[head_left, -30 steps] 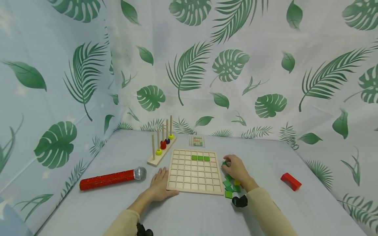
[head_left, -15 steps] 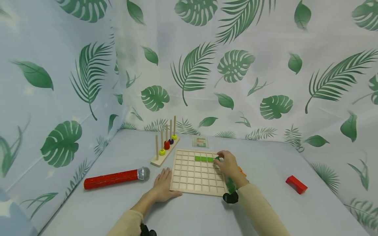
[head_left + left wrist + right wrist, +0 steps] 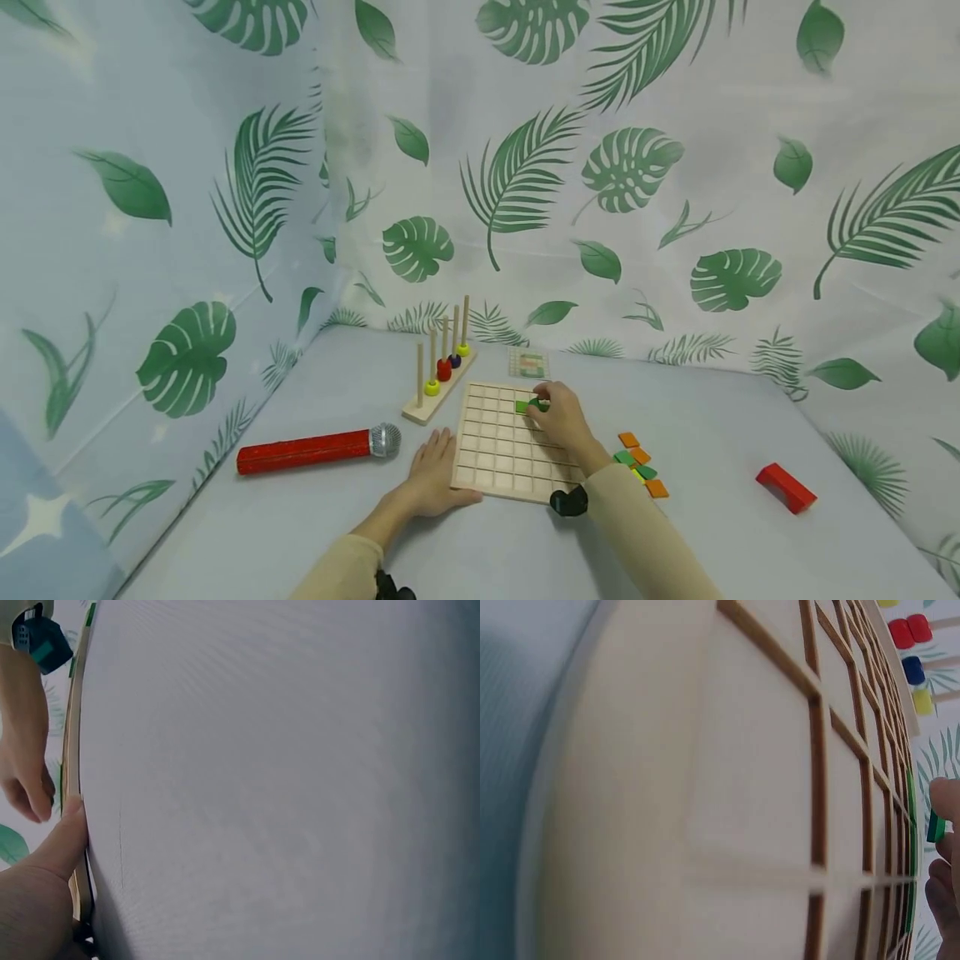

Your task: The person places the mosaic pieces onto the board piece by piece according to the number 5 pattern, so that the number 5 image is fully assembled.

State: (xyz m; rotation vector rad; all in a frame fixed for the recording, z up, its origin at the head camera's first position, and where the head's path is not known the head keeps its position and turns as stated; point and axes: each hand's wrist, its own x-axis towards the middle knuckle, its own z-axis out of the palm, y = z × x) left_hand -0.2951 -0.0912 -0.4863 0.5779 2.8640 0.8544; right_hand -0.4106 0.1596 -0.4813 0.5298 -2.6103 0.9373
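Right hand (image 3: 564,421) pinching green tile (image 3: 935,826) between thumb and fingers, held over far part of grid board (image 3: 498,454), near set green tiles (image 3: 521,407); left hand (image 3: 432,483) released, fingers straight on table (image 3: 480,558), thumb touching board's near left corner; loose tiles (image 3: 657,489) right of board; peg stand (image 3: 418,409), red microphone (image 3: 315,451) to left; red block (image 3: 786,488) far right; picture card (image 3: 528,362) behind board.

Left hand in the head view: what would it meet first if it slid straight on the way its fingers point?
Probably the peg rack, standing just ahead of the left hand. The grid board lies along that hand's thumb side, though, and depth is hard to judge here.
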